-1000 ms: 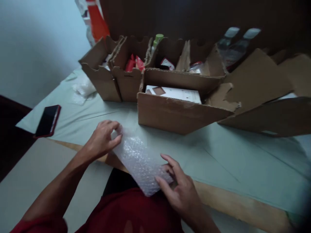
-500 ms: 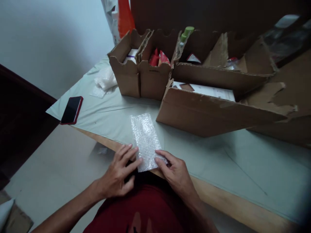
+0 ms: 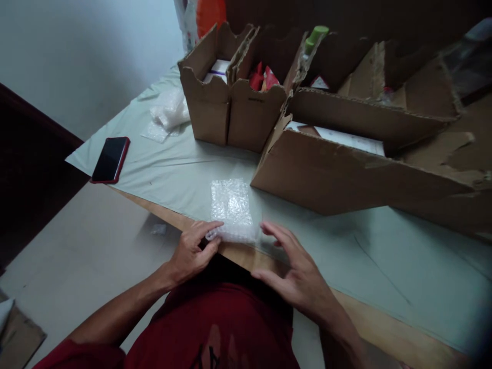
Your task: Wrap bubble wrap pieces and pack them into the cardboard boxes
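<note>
A sheet of clear bubble wrap [image 3: 231, 200] lies at the table's front edge, its near end rolled over into a thick fold. My left hand [image 3: 198, 248] pinches the left end of that fold between thumb and fingers. Just off the right end of the fold is my right hand [image 3: 298, 269], open, with thumb and fingers spread apart and nothing between them. Whether anything lies inside the rolled part cannot be seen.
A phone in a red case [image 3: 110, 160] lies at the table's left corner. Behind it sits crumpled bubble wrap [image 3: 169, 110]. Cut cardboard boxes [image 3: 326, 169] holding packets and cartons line the back and right. An orange object [image 3: 210, 18] stands behind them.
The near end of the bubble wrap has been rolled away from me, so the sheet looks shorter. My left hand has closed on its left end; my right hand has let go and opened.
</note>
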A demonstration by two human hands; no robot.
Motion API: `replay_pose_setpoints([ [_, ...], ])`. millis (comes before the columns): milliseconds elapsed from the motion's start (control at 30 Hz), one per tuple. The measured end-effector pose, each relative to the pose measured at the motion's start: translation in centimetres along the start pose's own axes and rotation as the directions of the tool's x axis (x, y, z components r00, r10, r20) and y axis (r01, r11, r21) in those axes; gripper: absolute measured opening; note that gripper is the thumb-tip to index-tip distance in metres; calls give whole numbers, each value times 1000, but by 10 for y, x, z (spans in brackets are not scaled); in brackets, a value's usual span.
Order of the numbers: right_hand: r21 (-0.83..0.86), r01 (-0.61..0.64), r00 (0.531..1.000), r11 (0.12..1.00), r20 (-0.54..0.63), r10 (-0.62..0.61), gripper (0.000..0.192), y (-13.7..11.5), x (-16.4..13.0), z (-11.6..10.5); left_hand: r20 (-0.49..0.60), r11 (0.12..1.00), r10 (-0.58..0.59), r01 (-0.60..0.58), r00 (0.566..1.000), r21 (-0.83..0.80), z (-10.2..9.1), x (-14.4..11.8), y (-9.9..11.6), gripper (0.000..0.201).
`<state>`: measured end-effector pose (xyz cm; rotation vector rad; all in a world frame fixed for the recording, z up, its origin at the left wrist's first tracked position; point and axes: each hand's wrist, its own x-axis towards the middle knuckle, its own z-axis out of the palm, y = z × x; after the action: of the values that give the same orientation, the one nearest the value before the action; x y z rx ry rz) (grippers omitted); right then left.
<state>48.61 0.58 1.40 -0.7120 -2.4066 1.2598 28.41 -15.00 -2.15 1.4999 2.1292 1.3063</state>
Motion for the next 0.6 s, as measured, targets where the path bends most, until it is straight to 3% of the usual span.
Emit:
replay_pose_setpoints([
  [100,-16,-27,1000,1000,3,27,50,1,24,22,-5,993,-120,120,993,-1,0,3,0,35],
  [200,-65,-116,993,991,-20,115,42,5,40,41,-73,996,-58,62,996,65,1,7,-2,36],
  [300,-132,-100,995,986,-10,100,45,8,41,44,-97,983,14,5,995,186,4,12,-6,30],
  [400,-278,5,997,961,-70,-25,41,7,28,37,-65,967,0,17,998,254,8,17,-10,30],
  [500,-493,143,959,858,-144,-243,37,-1,13,31,1,951,0,-1,1000,308,11,23,-13,32],
  [600,-553,315,934,771,36,-356,39,-10,10,31,64,944,-10,-12,998,331,11,28,-13,32],
])
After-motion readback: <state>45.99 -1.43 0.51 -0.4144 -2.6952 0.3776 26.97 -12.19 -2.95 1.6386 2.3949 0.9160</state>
